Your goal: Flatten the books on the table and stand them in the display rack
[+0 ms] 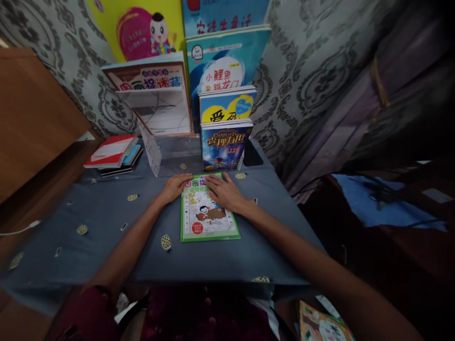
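A picture book (209,229) with a green border lies flat on the table in front of me. My right hand (226,193) rests on its upper right part, palm down, fingers stretched out and covering some of the title. At the upper left corner of the cover is my left hand (176,186), with its fingers extended over the edge. Neither hand grips the book. Just beyond my hands, a dark blue book (225,147) stands upright in a clear display rack (179,151).
More books stand in tiers, among them a yellow one (142,33) and a teal one (227,61). A small book stack (115,154) lies at the left. A dark flat object (252,155) is right of the rack. A white cable (21,230) crosses the left edge.
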A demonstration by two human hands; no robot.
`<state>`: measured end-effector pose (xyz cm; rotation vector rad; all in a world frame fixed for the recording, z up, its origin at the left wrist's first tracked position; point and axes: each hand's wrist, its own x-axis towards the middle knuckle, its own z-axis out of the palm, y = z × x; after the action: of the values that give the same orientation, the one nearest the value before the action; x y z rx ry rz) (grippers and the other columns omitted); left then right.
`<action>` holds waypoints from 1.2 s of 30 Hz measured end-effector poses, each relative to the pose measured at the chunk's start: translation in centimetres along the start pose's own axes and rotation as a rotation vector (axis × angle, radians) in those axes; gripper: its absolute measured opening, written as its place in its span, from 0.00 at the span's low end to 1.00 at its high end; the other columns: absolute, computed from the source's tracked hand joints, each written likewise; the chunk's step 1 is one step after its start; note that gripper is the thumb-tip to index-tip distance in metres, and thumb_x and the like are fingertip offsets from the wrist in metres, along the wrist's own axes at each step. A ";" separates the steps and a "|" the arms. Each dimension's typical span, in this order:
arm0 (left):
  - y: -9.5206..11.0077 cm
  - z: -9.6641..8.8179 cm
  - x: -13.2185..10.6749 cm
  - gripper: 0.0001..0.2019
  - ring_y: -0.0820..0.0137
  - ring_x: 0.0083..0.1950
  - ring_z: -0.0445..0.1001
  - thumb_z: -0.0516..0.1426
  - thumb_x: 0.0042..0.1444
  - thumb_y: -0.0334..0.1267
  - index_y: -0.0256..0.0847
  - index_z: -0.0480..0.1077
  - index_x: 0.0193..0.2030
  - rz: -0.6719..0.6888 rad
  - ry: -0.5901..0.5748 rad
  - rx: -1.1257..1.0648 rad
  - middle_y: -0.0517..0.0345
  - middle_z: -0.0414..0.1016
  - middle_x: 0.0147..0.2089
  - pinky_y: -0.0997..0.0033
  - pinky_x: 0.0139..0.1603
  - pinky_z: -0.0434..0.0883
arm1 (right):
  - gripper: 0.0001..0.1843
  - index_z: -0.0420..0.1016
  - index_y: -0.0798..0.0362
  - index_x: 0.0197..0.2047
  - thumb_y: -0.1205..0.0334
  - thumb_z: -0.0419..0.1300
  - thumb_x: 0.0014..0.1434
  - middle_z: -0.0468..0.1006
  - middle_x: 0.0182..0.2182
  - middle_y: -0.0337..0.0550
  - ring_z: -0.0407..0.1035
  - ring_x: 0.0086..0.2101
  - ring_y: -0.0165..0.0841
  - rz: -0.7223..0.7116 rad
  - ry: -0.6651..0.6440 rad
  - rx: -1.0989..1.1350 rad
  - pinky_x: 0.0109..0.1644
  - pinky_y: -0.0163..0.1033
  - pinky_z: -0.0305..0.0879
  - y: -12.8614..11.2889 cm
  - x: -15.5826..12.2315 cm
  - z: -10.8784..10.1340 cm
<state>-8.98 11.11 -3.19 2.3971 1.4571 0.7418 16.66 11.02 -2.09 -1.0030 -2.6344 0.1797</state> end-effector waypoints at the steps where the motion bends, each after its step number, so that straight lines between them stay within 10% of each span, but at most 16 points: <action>1: -0.1 0.0 0.0 0.20 0.64 0.64 0.72 0.47 0.64 0.33 0.40 0.74 0.58 0.010 0.004 -0.012 0.52 0.75 0.62 0.55 0.67 0.66 | 0.23 0.68 0.53 0.65 0.60 0.50 0.70 0.67 0.65 0.54 0.57 0.67 0.45 -0.034 -0.022 0.010 0.71 0.63 0.43 -0.9 0.3 0.1; 8: -0.7 -0.1 -0.1 0.20 0.64 0.65 0.71 0.49 0.64 0.32 0.40 0.74 0.58 0.018 -0.018 -0.026 0.51 0.74 0.63 0.56 0.68 0.66 | 0.22 0.69 0.55 0.65 0.60 0.49 0.71 0.67 0.66 0.53 0.56 0.68 0.42 -0.266 -0.103 0.131 0.71 0.57 0.51 -6.7 1.1 1.4; 18: -0.7 0.0 -0.2 0.19 0.64 0.65 0.71 0.49 0.65 0.32 0.41 0.74 0.58 0.053 -0.013 -0.028 0.52 0.73 0.63 0.55 0.68 0.66 | 0.24 0.63 0.57 0.68 0.60 0.47 0.73 0.65 0.67 0.49 0.52 0.69 0.37 -0.458 -0.235 0.221 0.74 0.49 0.46 -11.3 -5.0 0.6; 36: 4.9 -0.4 -1.3 0.16 0.57 0.55 0.78 0.51 0.64 0.28 0.38 0.75 0.52 -0.019 -0.046 0.419 0.45 0.78 0.56 0.52 0.61 0.71 | 0.27 0.60 0.51 0.69 0.57 0.54 0.70 0.62 0.69 0.51 0.52 0.69 0.38 -0.143 -0.111 0.236 0.75 0.57 0.41 -7.8 -11.1 -2.1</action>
<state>-5.98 7.60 -1.07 2.6692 1.7578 0.4028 20.28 -2.19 -1.04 -0.7436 -2.6915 0.5127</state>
